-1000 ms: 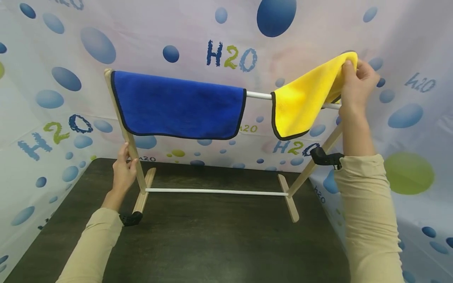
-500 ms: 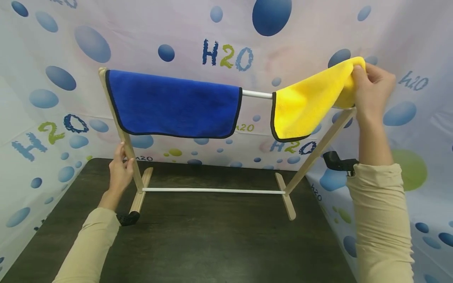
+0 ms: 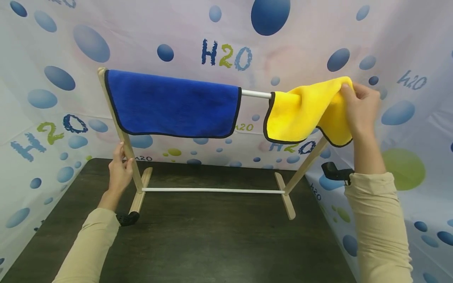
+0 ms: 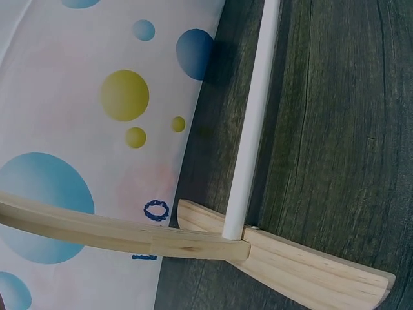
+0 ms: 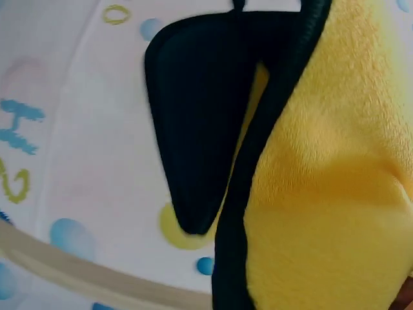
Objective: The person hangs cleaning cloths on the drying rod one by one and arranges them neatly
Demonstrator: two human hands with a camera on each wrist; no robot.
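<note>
A wooden rack with a white top rod (image 3: 255, 94) stands on the table. My left hand (image 3: 120, 169) holds its left post (image 3: 131, 155) at about mid-height. Over the rod's left part hangs a blue towel (image 3: 173, 104) with black edging, spread flat. On the right, a yellow towel (image 3: 293, 118) with black edging lies over the rod, bunched and creased. My right hand (image 3: 361, 108) pinches its raised upper right corner near the rod's right end. Close up in the right wrist view, the yellow towel (image 5: 329, 181) hangs beside a dark panel (image 5: 197, 116).
A white lower rod (image 3: 212, 190) joins the two wooden feet, the right foot (image 3: 285, 196) and the left foot (image 4: 316, 268). The rack stands on a dark wood table (image 3: 212, 239). A white curtain (image 3: 301, 35) printed with blue bubbles surrounds the table behind and at the sides.
My right hand moved right with the yellow towel's corner, then down and slightly left. The towel now hangs lower and more creased. The left hand stays on the post.
</note>
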